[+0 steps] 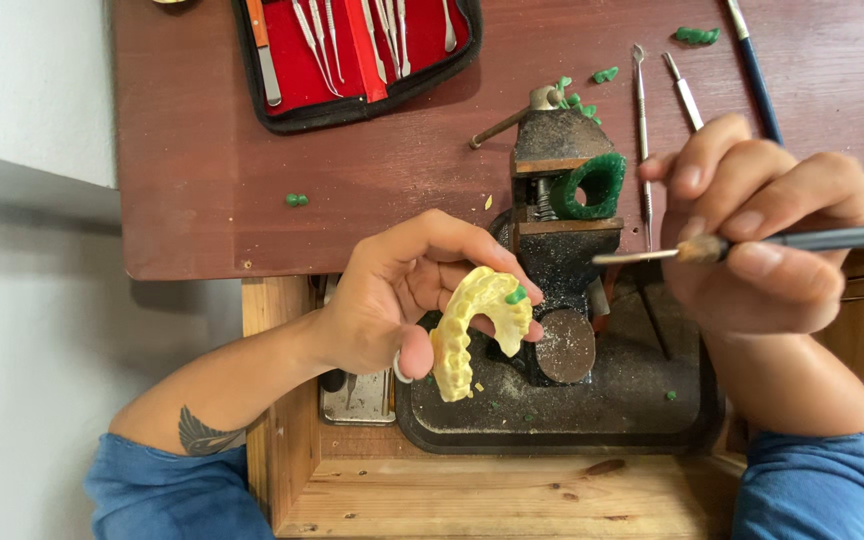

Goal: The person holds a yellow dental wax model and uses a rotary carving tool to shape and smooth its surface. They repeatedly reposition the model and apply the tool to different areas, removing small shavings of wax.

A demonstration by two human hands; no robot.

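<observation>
A: Yellow dental cast (472, 325), arch-shaped with rows of teeth, is pinched in the left hand (392, 300), thumb below and fingers curled over the top. A small green wax bead (517, 295) sits on one tooth at the arch's upper end.

B: Right hand?

A: The right hand (762, 230) is closed in a pen grip on a slim carving instrument (752, 245); its metal tip points left towards the cast but stands apart from it.

B: Step in hand?

A: Judged as wax build-up on that tooth. The next move calls for a steady, light approach of the tip to the bead.

B: Surroundings?

A: A dark bench vise (562, 250) holding a green wax ring (592, 185) stands just behind the cast. The reddish-brown counter (202, 150) carries loose metal instruments (642, 130), green wax scraps (697, 36) and an open red tool case (352, 50). A pale wall lies left.
</observation>
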